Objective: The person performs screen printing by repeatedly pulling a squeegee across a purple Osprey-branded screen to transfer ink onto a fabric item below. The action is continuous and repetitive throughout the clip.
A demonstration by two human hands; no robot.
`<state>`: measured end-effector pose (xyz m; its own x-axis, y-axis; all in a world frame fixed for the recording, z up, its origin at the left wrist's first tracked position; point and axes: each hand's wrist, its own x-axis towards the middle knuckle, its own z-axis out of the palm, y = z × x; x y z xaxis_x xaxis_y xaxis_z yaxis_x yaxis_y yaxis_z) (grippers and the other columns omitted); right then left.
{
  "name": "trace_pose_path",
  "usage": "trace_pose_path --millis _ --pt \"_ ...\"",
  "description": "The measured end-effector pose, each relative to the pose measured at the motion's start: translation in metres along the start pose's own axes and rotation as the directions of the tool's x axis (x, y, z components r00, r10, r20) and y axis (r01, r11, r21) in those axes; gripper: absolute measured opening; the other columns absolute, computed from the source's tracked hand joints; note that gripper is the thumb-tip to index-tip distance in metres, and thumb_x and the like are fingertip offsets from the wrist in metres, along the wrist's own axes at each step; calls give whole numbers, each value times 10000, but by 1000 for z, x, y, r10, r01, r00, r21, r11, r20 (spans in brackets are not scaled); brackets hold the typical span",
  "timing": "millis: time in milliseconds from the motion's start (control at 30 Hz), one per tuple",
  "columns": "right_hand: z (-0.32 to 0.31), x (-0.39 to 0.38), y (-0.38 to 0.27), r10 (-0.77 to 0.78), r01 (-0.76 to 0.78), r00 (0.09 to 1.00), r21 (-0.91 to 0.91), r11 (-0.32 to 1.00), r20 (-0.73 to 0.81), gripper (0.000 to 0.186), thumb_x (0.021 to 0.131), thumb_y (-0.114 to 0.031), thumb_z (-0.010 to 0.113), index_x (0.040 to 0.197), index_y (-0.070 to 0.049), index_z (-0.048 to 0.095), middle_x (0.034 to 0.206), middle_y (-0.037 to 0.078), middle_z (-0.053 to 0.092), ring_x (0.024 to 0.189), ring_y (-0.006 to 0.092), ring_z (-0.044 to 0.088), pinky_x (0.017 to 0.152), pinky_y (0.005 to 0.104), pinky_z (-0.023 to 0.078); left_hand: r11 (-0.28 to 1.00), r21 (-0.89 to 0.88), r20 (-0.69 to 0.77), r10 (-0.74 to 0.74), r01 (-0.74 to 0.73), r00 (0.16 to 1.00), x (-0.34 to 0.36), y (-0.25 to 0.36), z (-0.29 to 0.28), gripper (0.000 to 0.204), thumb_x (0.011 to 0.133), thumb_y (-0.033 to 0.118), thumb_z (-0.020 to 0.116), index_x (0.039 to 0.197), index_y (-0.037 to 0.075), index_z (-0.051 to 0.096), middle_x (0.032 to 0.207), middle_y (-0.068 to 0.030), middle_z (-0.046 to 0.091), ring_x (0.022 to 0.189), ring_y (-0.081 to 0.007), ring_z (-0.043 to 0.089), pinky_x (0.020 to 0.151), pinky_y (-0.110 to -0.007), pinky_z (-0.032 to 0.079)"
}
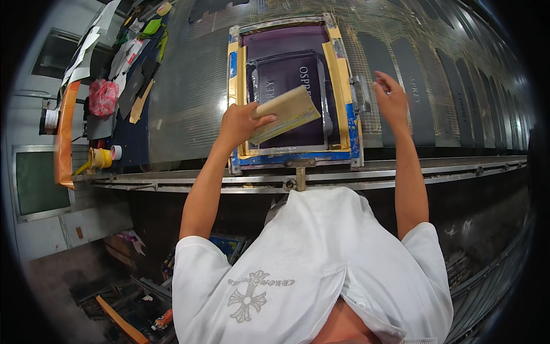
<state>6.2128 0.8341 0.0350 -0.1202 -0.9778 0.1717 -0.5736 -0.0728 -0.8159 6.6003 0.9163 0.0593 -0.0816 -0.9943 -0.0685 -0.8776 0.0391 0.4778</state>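
My left hand [239,122] is closed round the edge of a squeegee [291,114], a pale flat blade with yellowish ink stains. It is tilted over a printing screen [269,157], whose frame carries blue and yellow tape. Inside the frame is dark purple mesh [275,41] with pale lettering showing on it. Whether the blade touches the mesh, I cannot tell. To the right of the frame my right hand [393,103] is raised, fingers loosely bent and apart, with nothing in it. Nearest to it is a metal bracket [361,94] on the frame's right side.
A long table [189,86] stretches away, with dark printed fabric pieces [413,86] in rows on the right. A metal rail [235,182] runs along its near edge. At left lie a pink plastic bag [103,97], yellow tape [102,158] and scraps. An orange strip [67,135] stands there.
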Motion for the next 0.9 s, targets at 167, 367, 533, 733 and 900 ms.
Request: trace_pose_path --millis 167,367,533,733,900 --pt "41 18 35 173 -167 983 -91 982 67 471 939 -376 666 1303 -76 670 1129 196 746 1056 347 718 904 427 546 994 96 162 28 -44 986 8 -3 22 602 778 625 807 899 39 753 638 -155 672 599 -296 687 610 -415 544" --pt "74 41 43 317 -319 948 -149 936 -38 441 940 -421 665 1209 -72 691 1125 210 740 1079 407 693 944 463 519 986 25 332 150 -168 931 29 -8 45 723 729 741 763 879 34 766 659 -176 679 685 -356 704 688 -468 554" --pt "83 36 51 280 -284 958 -94 954 -54 404 958 -409 648 1173 -72 709 1135 203 736 1090 425 683 935 466 520 987 -18 531 144 -159 835 58 -3 43 768 740 721 780 995 -3 787 803 -218 729 757 -357 723 718 -453 555" --pt "85 28 43 235 -246 966 -110 963 -106 379 963 -379 650 1152 -57 711 1103 205 741 1070 427 690 918 468 527 983 -184 547 126 -29 827 83 -32 11 760 676 655 867 1020 -17 783 855 -168 756 789 -302 735 733 -403 556" --pt "82 27 34 220 -235 966 -108 966 -133 365 960 -365 653 1133 -49 708 1049 211 743 1023 424 704 880 462 537 986 -60 218 165 -156 962 99 -27 -29 591 644 480 946 994 32 782 795 -140 746 741 -285 726 683 -395 544"
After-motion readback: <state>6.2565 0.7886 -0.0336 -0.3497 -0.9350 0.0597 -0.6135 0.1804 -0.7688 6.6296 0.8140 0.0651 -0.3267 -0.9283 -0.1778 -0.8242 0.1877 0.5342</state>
